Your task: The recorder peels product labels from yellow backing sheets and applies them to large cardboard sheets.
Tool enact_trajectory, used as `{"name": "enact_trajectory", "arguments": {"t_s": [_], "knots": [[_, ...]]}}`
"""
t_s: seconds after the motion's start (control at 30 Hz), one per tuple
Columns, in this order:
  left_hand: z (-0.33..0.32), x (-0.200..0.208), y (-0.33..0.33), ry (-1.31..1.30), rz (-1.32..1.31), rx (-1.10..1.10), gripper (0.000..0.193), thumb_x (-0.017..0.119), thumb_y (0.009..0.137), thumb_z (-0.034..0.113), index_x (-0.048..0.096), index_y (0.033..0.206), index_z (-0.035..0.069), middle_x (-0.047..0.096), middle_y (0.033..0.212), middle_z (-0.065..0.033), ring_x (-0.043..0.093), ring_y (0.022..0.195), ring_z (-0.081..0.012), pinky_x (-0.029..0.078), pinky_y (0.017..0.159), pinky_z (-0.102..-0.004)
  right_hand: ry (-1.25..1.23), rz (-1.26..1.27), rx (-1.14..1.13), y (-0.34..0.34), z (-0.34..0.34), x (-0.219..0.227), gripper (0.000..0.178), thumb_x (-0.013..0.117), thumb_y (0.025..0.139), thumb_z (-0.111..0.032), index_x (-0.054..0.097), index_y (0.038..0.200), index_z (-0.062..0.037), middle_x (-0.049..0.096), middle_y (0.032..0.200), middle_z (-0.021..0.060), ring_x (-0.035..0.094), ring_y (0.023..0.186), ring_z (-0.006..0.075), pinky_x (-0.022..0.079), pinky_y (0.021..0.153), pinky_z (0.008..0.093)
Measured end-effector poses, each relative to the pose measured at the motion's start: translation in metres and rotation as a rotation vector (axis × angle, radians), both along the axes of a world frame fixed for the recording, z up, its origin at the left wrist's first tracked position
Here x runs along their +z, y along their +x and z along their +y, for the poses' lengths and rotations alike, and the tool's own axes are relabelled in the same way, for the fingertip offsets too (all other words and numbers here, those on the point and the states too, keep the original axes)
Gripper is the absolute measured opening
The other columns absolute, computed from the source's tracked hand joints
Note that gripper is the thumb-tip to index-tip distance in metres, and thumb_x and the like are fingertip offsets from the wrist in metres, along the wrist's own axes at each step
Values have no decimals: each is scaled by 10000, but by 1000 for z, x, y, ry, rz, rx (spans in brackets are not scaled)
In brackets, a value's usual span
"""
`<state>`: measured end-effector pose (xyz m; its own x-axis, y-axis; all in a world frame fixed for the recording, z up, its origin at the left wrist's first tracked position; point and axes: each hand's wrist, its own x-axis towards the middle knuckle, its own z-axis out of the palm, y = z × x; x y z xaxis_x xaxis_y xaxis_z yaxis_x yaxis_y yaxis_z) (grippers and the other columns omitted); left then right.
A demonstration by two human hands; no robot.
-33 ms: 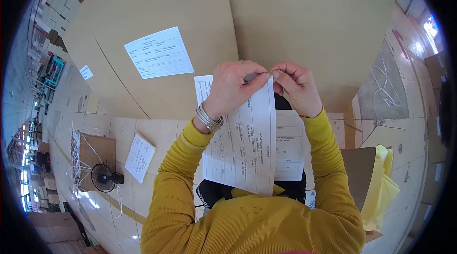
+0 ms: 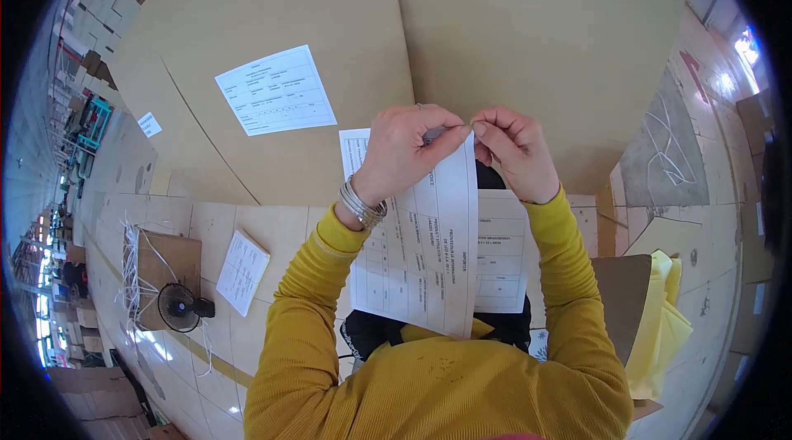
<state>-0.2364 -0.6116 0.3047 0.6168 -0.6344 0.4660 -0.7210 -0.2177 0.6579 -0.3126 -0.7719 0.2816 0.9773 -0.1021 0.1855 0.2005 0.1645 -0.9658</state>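
Note:
Both hands meet at the top corner of a white printed label sheet that hangs over my lap. My left hand, with bracelets at the wrist, pinches that corner between thumb and forefinger. The fingertips of my right hand are closed on the same corner, almost touching the left ones. Another printed sheet lies on my lap behind it, partly covered. In front of me a large brown cardboard box carries a similar white label on its left part.
On the tiled floor to the left are a stack of printed sheets, a small black fan and a carton with white straps. At the right sit a cardboard piece and yellow sheeting. More cartons line the right edge.

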Motion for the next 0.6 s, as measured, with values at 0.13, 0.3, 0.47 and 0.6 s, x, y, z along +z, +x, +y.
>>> {"name": "enact_trajectory", "arguments": {"t_s": [0.13, 0.3, 0.47, 0.6], "knots": [[3, -5, 6, -2, -46, -112, 158, 650, 787, 228, 644, 766, 71, 569, 621, -55, 520, 526, -197, 407, 492, -291, 96, 70, 34, -3, 0, 3, 140, 518, 890, -111, 574, 850, 10, 514, 656, -7, 454, 566, 59, 394, 524, 195], [6, -7, 10, -58, -104, -177, 74, 676, 753, 160, 648, 786, 100, 569, 659, -32, 518, 598, -187, 412, 529, -288, 60, 101, 197, -4, -6, 9, 131, 530, 885, -114, 572, 875, 9, 518, 683, 3, 449, 577, 62, 384, 524, 199], [8, -2, 16, -202, -393, -194, 198, 727, 644, 59, 663, 813, 137, 596, 799, 10, 525, 727, -190, 422, 609, -296, 318, 179, 294, 1, 0, 14, 116, 545, 877, -122, 570, 880, -9, 534, 712, 9, 458, 581, 76, 377, 524, 204], [15, -2, 20, -240, -567, -186, 247, 731, 604, 28, 663, 811, 144, 601, 909, 12, 514, 862, -227, 431, 693, -328, 471, 245, 367, 5, 5, 20, 104, 542, 873, -124, 567, 858, -24, 536, 720, 5, 464, 584, 82, 376, 524, 211]]}}
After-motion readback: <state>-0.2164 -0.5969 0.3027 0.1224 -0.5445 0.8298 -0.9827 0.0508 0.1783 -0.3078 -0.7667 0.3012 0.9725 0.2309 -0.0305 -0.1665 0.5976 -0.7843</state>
